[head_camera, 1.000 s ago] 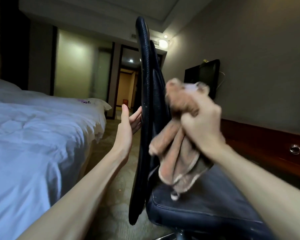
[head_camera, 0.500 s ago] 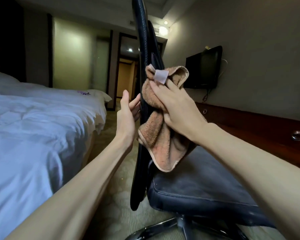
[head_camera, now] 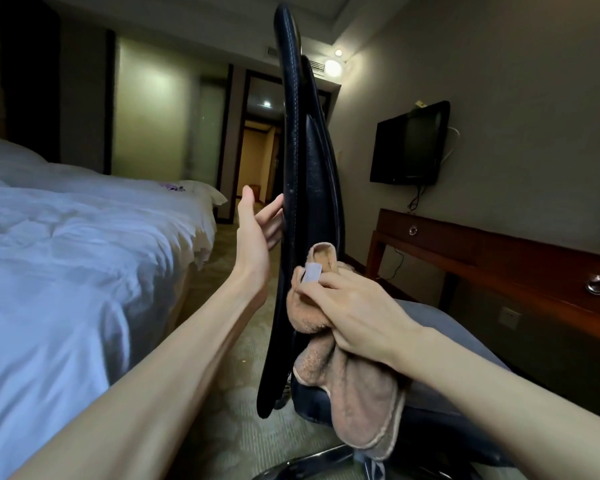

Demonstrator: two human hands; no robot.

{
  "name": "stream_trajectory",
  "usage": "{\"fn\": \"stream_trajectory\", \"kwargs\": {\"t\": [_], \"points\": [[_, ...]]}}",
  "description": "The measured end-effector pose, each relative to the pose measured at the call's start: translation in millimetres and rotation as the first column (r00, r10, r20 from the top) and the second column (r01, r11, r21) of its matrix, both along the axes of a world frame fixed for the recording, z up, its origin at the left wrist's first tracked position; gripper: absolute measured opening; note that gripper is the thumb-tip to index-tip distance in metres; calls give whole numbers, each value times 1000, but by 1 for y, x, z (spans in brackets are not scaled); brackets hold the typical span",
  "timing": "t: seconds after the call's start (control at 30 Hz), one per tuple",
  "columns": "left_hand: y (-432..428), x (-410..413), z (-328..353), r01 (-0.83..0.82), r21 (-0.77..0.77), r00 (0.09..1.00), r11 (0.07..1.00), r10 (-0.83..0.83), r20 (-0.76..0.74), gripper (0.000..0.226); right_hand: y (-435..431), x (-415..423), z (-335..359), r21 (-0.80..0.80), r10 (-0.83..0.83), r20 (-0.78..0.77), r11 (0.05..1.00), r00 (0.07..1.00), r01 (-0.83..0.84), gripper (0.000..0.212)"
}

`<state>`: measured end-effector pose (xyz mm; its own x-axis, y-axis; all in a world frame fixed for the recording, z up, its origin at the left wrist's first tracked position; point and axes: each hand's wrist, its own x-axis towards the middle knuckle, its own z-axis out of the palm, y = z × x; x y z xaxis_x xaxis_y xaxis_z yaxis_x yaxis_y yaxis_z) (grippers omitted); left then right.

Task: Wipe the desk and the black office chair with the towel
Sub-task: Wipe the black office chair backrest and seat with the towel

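Flanking the black office chair (head_camera: 317,161) are a rumpled white bed (head_camera: 66,258) on the left and a reddish wooden tabletop (head_camera: 506,252) under a wall-mounted TV (head_camera: 409,145). The chair's stitched leather backrest (head_camera: 291,244) stands edge-on. The left hand (head_camera: 255,233), fingers straight, touches its rear; the right hand (head_camera: 355,315) grips a fuzzy tan towel (head_camera: 361,407) bunched against its front, tail hanging over the seat (head_camera: 440,323).

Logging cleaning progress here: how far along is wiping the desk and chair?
Done: nothing visibly finished; no surface shows it. In hand: the right hand holds the towel low against the chair backrest, the left hand bracing it behind. Left, seemingly: seat and desk.
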<state>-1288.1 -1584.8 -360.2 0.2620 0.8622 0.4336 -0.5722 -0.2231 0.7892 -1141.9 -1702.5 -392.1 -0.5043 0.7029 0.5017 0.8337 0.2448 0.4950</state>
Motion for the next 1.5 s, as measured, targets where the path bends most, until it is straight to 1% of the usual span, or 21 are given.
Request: {"fn": "stream_trajectory", "kwargs": {"t": [0.07,0.13,0.17,0.23,0.33,0.37,0.4,0.47,0.5,0.53,0.57,0.67,0.83,0.9,1.07,1.2,1.3,1.37,1.43,1.47,1.5], "points": [[3,-1,1,12,-16,1000,1000,-12,11,72,-6,0,18,21,38,66,999,997,-40,63],[6,1,3,8,-24,1000,1000,-8,26,72,-14,2,44,176,106,13,979,994,-107,61],[6,2,3,-1,-27,999,1000,2,33,71,-18,3,58,270,130,-33,956,991,-116,65],[3,2,3,-11,-22,999,1000,11,31,70,-24,5,86,376,102,-142,926,985,-42,78],[-1,3,2,-6,-35,999,999,7,36,67,-20,2,116,437,20,-333,889,943,136,76],[-2,3,1,-9,-41,999,999,11,37,65,-15,0,122,416,-2,-385,892,923,176,76],[-2,3,2,-9,-44,999,999,10,36,65,-9,-2,125,355,-37,-417,913,908,200,78],[-2,2,2,-12,-41,1000,999,13,21,66,5,-6,118,121,-139,-415,971,899,206,86],[-2,2,2,-18,-33,1000,999,19,11,67,11,-8,110,1,-187,-405,979,895,205,88],[-1,2,1,-22,-21,1000,1000,22,-1,68,17,-10,98,-72,-218,-404,976,888,207,89],[-1,1,1,-18,-13,1000,1000,17,-15,68,20,-11,86,-82,-221,-413,975,884,205,87],[0,0,1,-9,-10,1000,1000,8,-29,68,23,-14,59,15,-184,-398,978,899,207,83],[5,-5,4,-26,-4,999,1000,26,-29,71,11,-25,3,115,-213,-260,962,942,249,74],[6,-5,4,-27,2,999,1000,27,-44,73,9,-29,-20,149,-241,-215,949,946,276,67],[5,-7,3,-30,-7,998,1000,30,-59,76,14,-46,-38,94,-326,-207,932,922,350,41],[8,-7,2,-28,0,998,1000,28,-64,72,9,-51,-52,36,-372,-118,925,921,378,41],[11,-8,1,-19,21,997,1000,20,-78,72,11,-47,-79,-83,-370,-26,927,929,366,42],[13,-9,0,-10,40,997,999,13,-76,73,11,-44,-84,-122,-348,-14,931,937,344,37],[14,-8,-2,-14,64,996,998,20,-88,68,10,-37,-71,-79,-270,-60,961,961,266,23],[14,-6,-4,-27,74,994,997,34,-100,61,9,-33,-62,-48,-225,-87,974,971,221,22],[12,-5,-5,-49,82,992,995,58,-115,50,8,-29,-54,-13,-188,-109,982,976,188,30]]}}
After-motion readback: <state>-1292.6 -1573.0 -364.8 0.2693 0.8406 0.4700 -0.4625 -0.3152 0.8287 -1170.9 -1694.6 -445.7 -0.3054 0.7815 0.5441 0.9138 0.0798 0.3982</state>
